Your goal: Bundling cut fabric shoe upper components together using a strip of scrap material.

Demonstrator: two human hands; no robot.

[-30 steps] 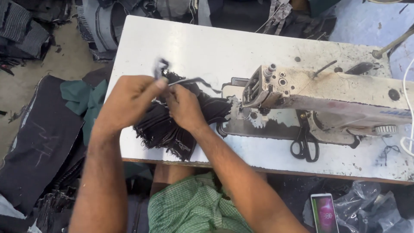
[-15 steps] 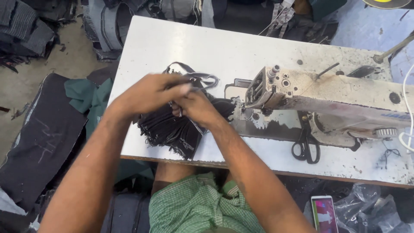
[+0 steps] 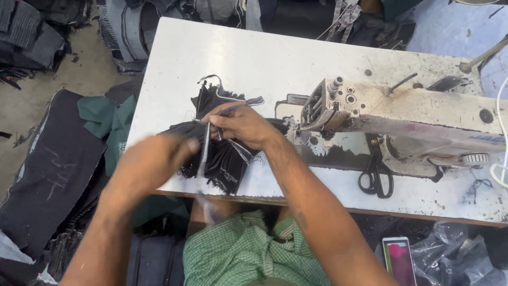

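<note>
The right hand (image 3: 241, 127) rests on top of a pile of fabric pieces (image 3: 222, 159) that lies on the desk (image 3: 254, 58), near its front edge. The left hand (image 3: 156, 159) is just to the left of the right hand, over the same pile, and a thin strip (image 3: 203, 151) runs between them. To the right of the right hand stands the sewing machine (image 3: 402, 114), its head nearest the hand. Before the machine, farther right of the hand, scissors (image 3: 375, 177) lie on the desk. Below the desk edge, to the right, sits a phone (image 3: 399, 259). Left of the left hand, off the desk, cloth (image 3: 47, 169) lies on the floor.
</note>
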